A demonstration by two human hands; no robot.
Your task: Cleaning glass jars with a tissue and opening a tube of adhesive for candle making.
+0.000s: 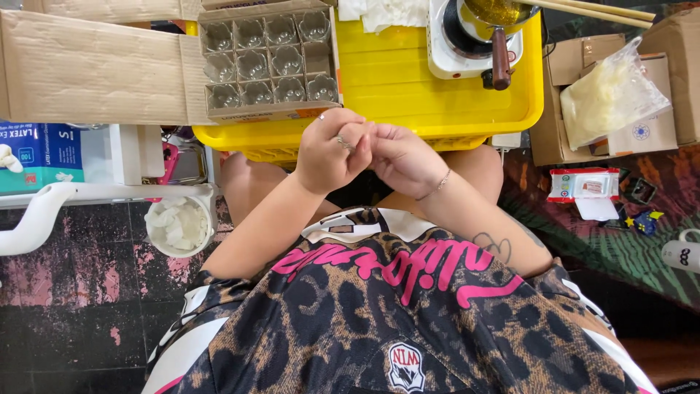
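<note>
My left hand [329, 149], with a ring on one finger, and my right hand [402, 162], with a thin bracelet at the wrist, are pressed together over my knees. Their fingers are curled and touch each other at the fingertips. Nothing shows between them; anything small there is hidden. They hover at the near edge of a yellow tray [394, 87]. On the tray's left stands a cardboard box [266, 111] with dividers holding several small clear glass jars.
A white hotplate [441, 51] carries a pot of yellow liquid [499, 11] with a brown handle; chopsticks [598, 9] lie across it. A bag of white flakes [609, 91] rests on cardboard boxes at right. A white bucket [179, 222] and a glove box [40, 153] sit left.
</note>
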